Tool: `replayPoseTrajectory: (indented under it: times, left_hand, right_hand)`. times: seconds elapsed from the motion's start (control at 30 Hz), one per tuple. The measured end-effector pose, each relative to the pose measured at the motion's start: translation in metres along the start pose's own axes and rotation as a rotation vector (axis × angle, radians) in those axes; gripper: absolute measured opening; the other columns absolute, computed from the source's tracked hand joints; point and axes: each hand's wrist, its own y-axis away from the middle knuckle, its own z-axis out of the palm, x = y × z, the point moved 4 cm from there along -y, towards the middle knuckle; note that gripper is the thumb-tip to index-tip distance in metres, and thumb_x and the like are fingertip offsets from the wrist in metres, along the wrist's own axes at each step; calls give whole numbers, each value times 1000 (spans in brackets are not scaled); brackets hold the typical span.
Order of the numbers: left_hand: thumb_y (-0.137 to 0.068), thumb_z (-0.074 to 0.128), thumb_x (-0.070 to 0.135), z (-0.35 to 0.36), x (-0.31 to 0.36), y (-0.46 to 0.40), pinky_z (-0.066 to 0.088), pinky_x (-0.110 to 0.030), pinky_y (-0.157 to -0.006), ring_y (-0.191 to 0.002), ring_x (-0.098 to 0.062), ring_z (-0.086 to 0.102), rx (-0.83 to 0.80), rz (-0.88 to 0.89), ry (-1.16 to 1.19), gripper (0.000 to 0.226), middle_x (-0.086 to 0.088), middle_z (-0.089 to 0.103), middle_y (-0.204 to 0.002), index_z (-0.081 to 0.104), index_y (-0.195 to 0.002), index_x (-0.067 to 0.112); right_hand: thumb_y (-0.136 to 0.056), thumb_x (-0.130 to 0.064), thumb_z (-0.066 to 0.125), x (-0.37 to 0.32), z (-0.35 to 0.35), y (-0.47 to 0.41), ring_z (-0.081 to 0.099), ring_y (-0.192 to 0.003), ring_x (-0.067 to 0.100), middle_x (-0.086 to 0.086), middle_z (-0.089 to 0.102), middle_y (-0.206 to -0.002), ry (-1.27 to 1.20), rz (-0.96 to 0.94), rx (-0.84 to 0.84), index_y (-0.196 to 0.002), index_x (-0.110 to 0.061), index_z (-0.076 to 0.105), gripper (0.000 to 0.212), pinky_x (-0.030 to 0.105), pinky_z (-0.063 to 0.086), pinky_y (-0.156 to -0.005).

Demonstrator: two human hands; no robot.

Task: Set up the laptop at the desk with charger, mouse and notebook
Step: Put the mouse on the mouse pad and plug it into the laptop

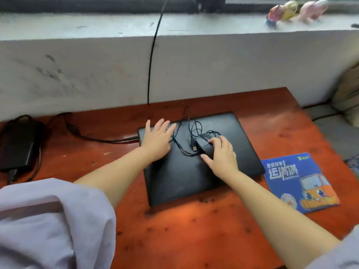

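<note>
A closed black laptop (186, 171) lies on the reddish wooden desk (194, 230). On its lid sits a black wired mouse (204, 145) with its tangled cable (186, 133) and USB plug. My right hand (221, 154) grips the mouse, fingers over its top and thumb at its near side. My left hand (157, 140) rests flat with straight fingers on the lid's far left corner. A black charger brick (17, 146) lies at the desk's left edge; its cable (93, 138) runs to the laptop's left side. A blue mouse pad (299, 181) lies right of the laptop.
A grey concrete wall (97, 70) with a sill rises behind the desk. A black cord (152, 55) hangs down it. Colourful toy figures (291, 12) stand on the sill at the right. A cushion or bag (347, 90) sits past the desk's right edge.
</note>
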Motion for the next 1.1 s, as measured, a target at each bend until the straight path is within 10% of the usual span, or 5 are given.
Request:
replayPoseTrajectory:
  times: [0.2, 0.47, 0.77, 1.1]
  left_hand:
    - [-85, 49, 14, 3, 28, -26, 40, -41, -93, -106, -34, 61, -94, -197, -24, 29, -15, 66, -113, 45, -113, 7]
    - [-91, 47, 20, -20, 107, -80, 45, -36, -89, -112, -39, 54, -200, -541, 560, 33, -27, 58, -121, 59, -107, -6]
    - [-77, 55, 64, -12, 242, -113, 41, -46, -93, -125, -31, 40, -112, -369, 325, 78, -13, 44, -131, 36, -131, 11]
    - [-90, 49, 13, -16, 280, -141, 47, -45, -86, -108, -42, 53, 7, -217, 391, 24, -26, 54, -115, 59, -105, -3]
  right_hand:
    - [-81, -32, 62, 16, -5, -31, 44, -112, 29, 8, 49, -123, -75, -157, -34, -119, -19, 39, 46, 40, 40, -87]
    - [-77, -27, 66, 128, -89, -64, 43, -108, 30, 10, 50, -117, -273, -64, 99, -117, -16, 41, 49, 41, 40, -88]
    - [-77, -32, 68, 280, -93, 8, 43, -108, 31, 10, 49, -115, -116, 206, 53, -116, -17, 41, 50, 41, 42, -84]
    - [-72, -35, 70, 322, -76, 65, 50, -105, 32, 10, 55, -110, 19, 358, 150, -111, -15, 50, 48, 41, 43, -85]
